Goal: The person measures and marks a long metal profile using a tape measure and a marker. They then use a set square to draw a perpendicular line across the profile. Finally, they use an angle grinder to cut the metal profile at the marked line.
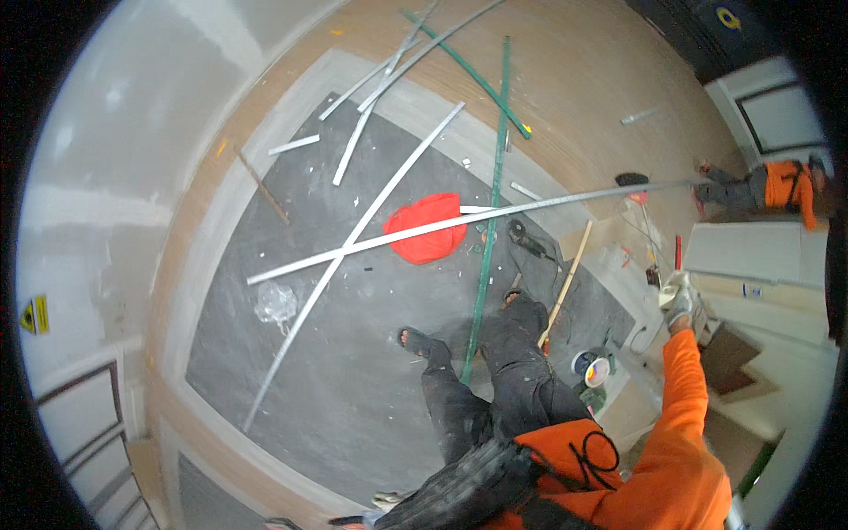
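Observation:
My right hand (679, 303), in a pale work glove, is raised at the right with its fingers closed. A thin red stick-like thing (677, 252) stands just above the fist; whether it is in the grip is unclear. At the lower edge, a pale gloved shape (386, 500) beside my dark bag or vest looks like my left hand, but its fingers are not clear. Below my right hand, a white bucket (591, 368) stands by my leg. A long wooden strip (566, 284) and a black power tool (525, 237) lie on the floor in front of me.
Long metal profiles (402, 168) and green strips (486, 265) cross the grey floor. A red bag or cloth (426, 228) lies under one profile, with clear plastic (276, 303) to its left. At the far right, another person (782, 187) in orange is beside a pale board (751, 252).

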Available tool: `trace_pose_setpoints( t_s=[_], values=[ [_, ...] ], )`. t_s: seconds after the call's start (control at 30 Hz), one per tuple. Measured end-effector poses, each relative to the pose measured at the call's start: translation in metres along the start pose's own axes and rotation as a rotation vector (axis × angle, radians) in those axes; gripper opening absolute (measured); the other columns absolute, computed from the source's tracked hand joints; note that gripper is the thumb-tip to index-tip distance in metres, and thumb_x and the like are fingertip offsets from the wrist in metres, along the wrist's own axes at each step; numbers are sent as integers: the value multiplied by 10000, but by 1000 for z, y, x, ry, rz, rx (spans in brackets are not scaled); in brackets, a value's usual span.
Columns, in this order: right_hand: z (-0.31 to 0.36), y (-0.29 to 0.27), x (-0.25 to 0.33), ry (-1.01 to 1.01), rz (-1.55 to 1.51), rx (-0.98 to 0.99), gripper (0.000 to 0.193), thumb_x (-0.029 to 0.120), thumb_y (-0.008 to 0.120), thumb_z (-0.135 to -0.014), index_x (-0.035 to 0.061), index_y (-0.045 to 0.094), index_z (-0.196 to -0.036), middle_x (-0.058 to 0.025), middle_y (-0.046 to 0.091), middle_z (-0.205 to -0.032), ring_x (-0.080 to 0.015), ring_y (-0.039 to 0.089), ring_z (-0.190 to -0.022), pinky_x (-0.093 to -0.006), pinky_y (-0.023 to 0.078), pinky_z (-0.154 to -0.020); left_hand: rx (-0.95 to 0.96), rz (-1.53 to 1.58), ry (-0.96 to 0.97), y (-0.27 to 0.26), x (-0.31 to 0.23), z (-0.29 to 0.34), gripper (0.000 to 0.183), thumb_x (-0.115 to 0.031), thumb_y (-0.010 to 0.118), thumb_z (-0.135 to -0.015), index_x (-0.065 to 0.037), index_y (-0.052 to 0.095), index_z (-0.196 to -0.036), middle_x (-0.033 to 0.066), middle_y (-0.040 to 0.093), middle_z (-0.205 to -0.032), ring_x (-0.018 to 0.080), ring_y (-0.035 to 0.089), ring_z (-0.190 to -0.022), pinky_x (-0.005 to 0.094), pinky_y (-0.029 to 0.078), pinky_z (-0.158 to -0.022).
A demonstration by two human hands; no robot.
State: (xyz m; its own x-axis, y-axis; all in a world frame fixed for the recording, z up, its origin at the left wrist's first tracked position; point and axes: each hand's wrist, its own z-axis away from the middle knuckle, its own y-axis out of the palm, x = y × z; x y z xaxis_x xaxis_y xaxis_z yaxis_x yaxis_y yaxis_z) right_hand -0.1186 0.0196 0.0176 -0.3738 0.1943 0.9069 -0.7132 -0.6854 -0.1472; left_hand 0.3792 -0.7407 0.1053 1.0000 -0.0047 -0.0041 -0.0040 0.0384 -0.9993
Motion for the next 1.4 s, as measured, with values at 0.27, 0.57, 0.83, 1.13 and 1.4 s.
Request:
trace_pose_setpoints(
  t_s=[0.27, 0.57, 0.83, 1.13, 1.4],
  values=[
    [100, -190, 73, 9, -320, -513, 353, 427, 631, -1028, 134, 713, -1207, -49, 700, -1063, -190, 681, -951, -355, 571, -791, 83, 93, 375, -16, -77, -187, 306, -265, 438, -1140, 14, 560, -1172, 175, 623, -1035, 306, 599, -937, 374, 509, -971],
    [222, -81, -59, 674, -547, 809, 313, 432, 631, -1004, 130, 670, -1078, 11, 675, -937, -174, 631, -706, -298, 536, -627, 297, 786, 497, 68, -198, -200, 313, -279, 418, -1147, 19, 509, -1121, 122, 528, -1002, 227, 497, -931, 366, 458, -916],
    [458, 335, -60, 155, 1015, 1020, 751, 529, 837, -788, 10, 542, -1243, -233, 674, -1120, -363, 681, -1069, -451, 524, -914, 474, 711, 520, 36, -259, -200, 335, -307, 422, -1141, -1, 504, -1031, 106, 500, -934, 241, 476, -871, 398, 447, -866],
    [474, 415, -166, 138, 992, 949, 786, 523, 824, -799, 52, 443, -1299, -271, 660, -1134, -429, 671, -1100, -474, 515, -932, 407, 692, 499, 47, -228, -261, 289, -247, 442, -1141, -13, 477, -976, 85, 487, -897, 200, 453, -858, 357, 442, -821],
    [483, 510, -348, 346, 490, 328, 535, 152, 879, -813, 59, 475, -1150, -69, 598, -976, -228, 667, -870, -385, 583, -695, 480, 573, 684, 92, -255, -367, 288, -247, 455, -1134, 23, 513, -1050, 131, 530, -944, 249, 497, -885, 373, 454, -881]
  ],
)
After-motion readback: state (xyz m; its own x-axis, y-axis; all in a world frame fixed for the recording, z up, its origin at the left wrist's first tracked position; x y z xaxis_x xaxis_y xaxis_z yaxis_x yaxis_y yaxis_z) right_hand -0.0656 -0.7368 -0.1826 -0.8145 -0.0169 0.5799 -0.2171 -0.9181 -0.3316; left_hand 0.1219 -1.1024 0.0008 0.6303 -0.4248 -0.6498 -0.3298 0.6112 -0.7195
